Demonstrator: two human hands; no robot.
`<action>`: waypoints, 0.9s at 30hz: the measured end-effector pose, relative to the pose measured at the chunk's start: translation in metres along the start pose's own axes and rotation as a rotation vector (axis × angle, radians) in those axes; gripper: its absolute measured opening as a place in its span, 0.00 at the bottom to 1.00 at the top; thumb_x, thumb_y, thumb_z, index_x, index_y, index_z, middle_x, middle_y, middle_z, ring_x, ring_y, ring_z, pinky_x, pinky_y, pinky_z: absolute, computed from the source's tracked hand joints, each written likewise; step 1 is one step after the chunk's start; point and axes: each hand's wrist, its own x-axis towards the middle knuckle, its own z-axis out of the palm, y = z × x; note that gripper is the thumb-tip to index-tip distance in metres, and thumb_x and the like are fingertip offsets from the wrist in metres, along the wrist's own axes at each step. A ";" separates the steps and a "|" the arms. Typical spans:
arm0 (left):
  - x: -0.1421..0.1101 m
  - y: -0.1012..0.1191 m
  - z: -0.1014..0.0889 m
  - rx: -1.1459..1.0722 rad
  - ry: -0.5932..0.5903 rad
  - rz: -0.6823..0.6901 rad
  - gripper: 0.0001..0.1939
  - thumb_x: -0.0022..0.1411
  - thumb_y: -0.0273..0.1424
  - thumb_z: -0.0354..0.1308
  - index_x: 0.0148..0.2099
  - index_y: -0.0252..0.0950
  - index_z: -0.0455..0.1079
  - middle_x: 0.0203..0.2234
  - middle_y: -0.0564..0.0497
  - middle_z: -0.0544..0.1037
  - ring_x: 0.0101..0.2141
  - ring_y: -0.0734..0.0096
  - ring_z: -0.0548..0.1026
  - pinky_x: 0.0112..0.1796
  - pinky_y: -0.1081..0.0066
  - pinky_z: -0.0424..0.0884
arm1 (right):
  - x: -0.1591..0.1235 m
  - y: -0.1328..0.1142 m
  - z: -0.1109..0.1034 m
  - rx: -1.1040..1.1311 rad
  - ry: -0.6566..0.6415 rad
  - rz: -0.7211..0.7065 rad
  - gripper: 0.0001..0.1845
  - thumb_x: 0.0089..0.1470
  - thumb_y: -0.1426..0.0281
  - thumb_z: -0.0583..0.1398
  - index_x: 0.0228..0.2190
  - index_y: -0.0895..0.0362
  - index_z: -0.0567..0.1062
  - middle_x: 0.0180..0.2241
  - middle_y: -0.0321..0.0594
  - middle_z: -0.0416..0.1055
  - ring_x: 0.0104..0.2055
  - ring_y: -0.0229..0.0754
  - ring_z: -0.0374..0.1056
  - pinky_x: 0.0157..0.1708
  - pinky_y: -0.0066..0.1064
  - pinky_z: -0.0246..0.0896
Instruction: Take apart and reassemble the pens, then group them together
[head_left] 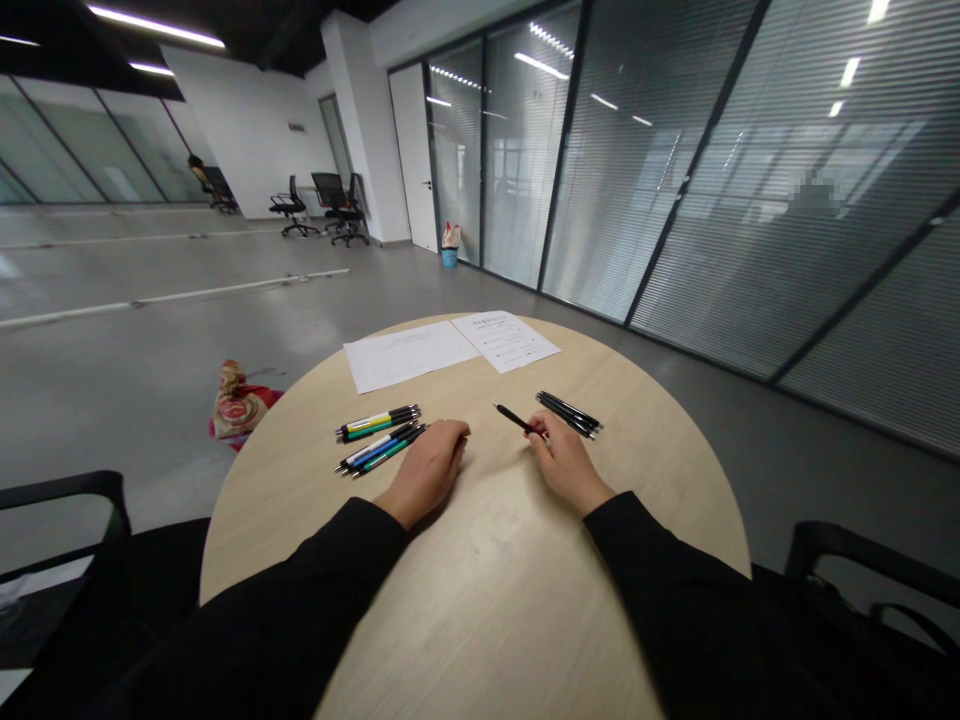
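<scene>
My left hand (427,472) rests on the round light-wood table (487,560), its fingers curled and together. Its fingertips lie right beside a bundle of blue- and green-striped pens (381,448), and a bundle of yellow- and green-striped pens (379,423) sits just beyond. My right hand (566,462) pinches a slim black pen (516,420), whose tip points up and left. Close to that hand lies a bundle of black pens (568,414). Two printed sheets of paper (409,355) (506,341) lie side by side at the table's far edge.
Black chair armrests (67,500) (862,550) flank the table in the foreground. A patterned bag (238,405) lies on the grey floor to the left. Glass partitions with blinds run along the right, and a person (201,175) sits far back beyond several office chairs (319,205).
</scene>
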 end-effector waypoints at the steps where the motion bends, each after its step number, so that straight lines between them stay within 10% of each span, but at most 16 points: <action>1: 0.000 -0.001 0.000 -0.024 0.024 -0.014 0.07 0.71 0.28 0.46 0.45 0.36 0.65 0.36 0.45 0.74 0.37 0.63 0.72 0.40 0.64 0.70 | 0.000 0.000 0.000 -0.015 -0.001 -0.009 0.07 0.59 0.75 0.53 0.39 0.55 0.69 0.37 0.43 0.73 0.41 0.47 0.69 0.43 0.38 0.63; 27: 0.000 -0.002 -0.002 -0.091 0.062 -0.048 0.07 0.70 0.29 0.50 0.45 0.36 0.69 0.39 0.46 0.78 0.39 0.64 0.76 0.43 0.64 0.73 | 0.000 -0.007 -0.003 -0.260 -0.083 -0.081 0.07 0.60 0.78 0.54 0.37 0.55 0.70 0.36 0.44 0.73 0.41 0.49 0.66 0.43 0.38 0.60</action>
